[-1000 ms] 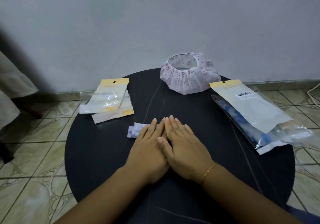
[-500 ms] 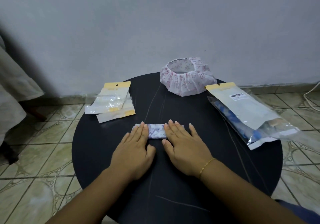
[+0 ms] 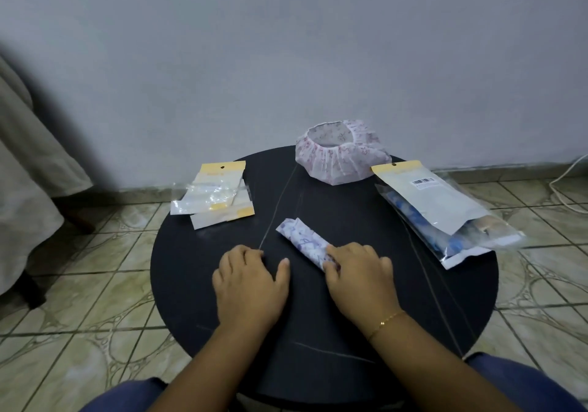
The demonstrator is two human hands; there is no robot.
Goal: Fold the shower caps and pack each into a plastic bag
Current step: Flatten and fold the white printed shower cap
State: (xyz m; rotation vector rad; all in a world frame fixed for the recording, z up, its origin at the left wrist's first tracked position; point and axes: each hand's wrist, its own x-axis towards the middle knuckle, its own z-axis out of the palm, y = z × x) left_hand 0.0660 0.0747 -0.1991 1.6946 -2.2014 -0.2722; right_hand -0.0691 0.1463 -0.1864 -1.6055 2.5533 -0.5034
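Purple-printed folded cap [image 3: 302, 241] sits pinched in my right hand [image 3: 356, 275], left hand [image 3: 251, 281] loosely curled, holding nothing; 1 pink cap [image 3: 342, 157] remains unfolded, bagging undone.

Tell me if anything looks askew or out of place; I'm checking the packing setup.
Nothing is spilled or damaged. The packed bags on the right overhang the round table edge, and the folded shower cap lies slanted, held at one end by the right hand.
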